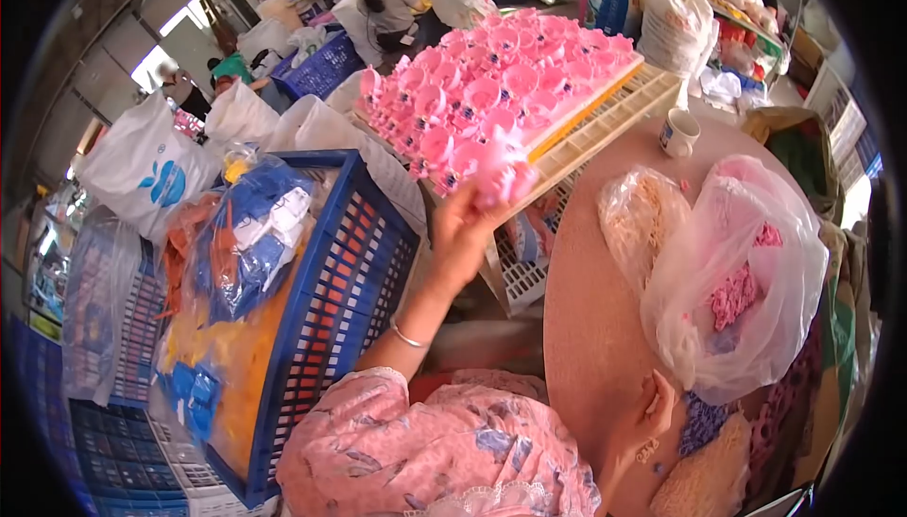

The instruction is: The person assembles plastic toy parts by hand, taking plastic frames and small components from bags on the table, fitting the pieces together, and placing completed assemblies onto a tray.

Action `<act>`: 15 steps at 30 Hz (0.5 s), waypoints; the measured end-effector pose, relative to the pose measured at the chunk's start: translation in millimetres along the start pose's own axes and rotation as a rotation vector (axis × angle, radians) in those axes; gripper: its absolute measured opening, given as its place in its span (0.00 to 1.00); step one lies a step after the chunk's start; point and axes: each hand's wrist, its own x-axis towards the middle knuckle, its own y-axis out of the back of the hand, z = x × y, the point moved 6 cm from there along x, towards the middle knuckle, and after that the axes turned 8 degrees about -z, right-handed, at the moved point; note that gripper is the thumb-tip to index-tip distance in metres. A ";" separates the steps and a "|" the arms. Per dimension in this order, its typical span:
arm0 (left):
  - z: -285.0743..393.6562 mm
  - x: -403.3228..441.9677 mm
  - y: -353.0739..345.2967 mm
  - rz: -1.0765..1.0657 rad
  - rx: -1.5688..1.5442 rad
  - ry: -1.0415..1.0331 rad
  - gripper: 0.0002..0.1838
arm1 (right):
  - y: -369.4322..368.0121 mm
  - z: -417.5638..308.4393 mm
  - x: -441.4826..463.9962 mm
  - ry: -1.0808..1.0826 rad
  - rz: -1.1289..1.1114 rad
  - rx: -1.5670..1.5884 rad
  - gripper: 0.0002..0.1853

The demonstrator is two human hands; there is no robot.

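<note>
My left hand (461,224) reaches out over the near edge of a raised tray and is closed on a pink plastic flower piece (503,175), which is blurred. Many similar pink cup-like pieces (520,78) with small dark centres cover the tray (605,113). My right hand (650,413) hangs low over the brown round table (586,271), its fingers curled together. Whatever it pinches, if anything, is too small to make out. Beside it stands an open clear plastic bag (690,328) with bright pink small pieces (732,298) inside.
At left a blue crate (331,262) holds bagged blue, orange and yellow parts. On the table are a bag of beige pieces (642,215), a white mug (678,133) and purple pieces (704,423). White sacks (675,21) and a seated person (387,9) are farther back.
</note>
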 end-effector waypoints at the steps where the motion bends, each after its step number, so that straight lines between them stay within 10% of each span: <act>1: 17.8 11.7 15.1 0.024 0.212 0.008 0.12 | 0.1 1.4 -0.5 -0.015 0.002 0.015 0.09; 9: 38.5 116.3 60.6 0.081 1.152 -0.553 0.16 | 4.7 9.1 -5.5 -0.018 -0.025 -0.076 0.07; 12: 27.1 137.9 60.4 0.000 0.909 0.027 0.12 | 7.9 12.1 -6.6 0.009 -0.039 -0.133 0.07; 15: -9.8 149.5 42.4 -0.142 -0.190 0.305 0.19 | 8.1 8.0 -5.3 0.012 -0.034 -0.141 0.07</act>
